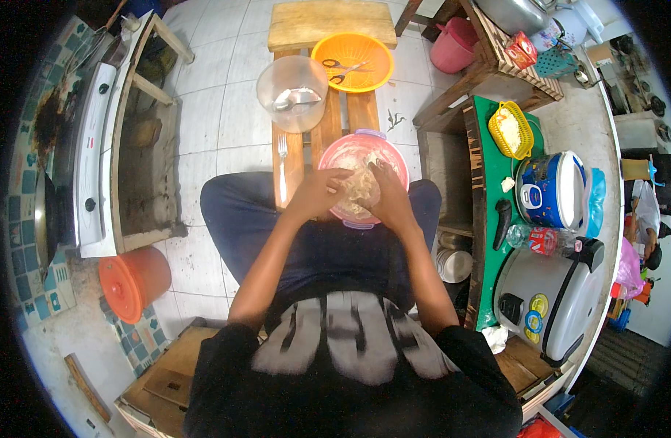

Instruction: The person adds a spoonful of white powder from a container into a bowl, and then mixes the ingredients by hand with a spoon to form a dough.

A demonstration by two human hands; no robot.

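Note:
A pink bowl [403, 162] with purple handles stands on the near end of the slatted wooden bench, between my knees. Pale, sticky dough [359, 179] lies in it and smears its inner wall. My left hand [321, 191] reaches over the bowl's left rim, fingers stretched apart at the dough's edge. Opposite it, my right hand [388, 193] curls its dough-coated fingers and thumb around part of the dough. A fork [282, 157] lies left of the bowl. Beyond it, a clear tub [270, 87] holds metal spoons [297, 98]. Scissors [344, 70] rest in an orange basket [383, 51].
On my right, a green-topped counter [488, 190] carries a yellow basket [523, 146], a blue-and-white rice cooker [543, 191], a plastic bottle [543, 239] and a grey cooker [540, 292]. Leftward stand a stove [94, 160] and a lidded orange bucket [135, 281].

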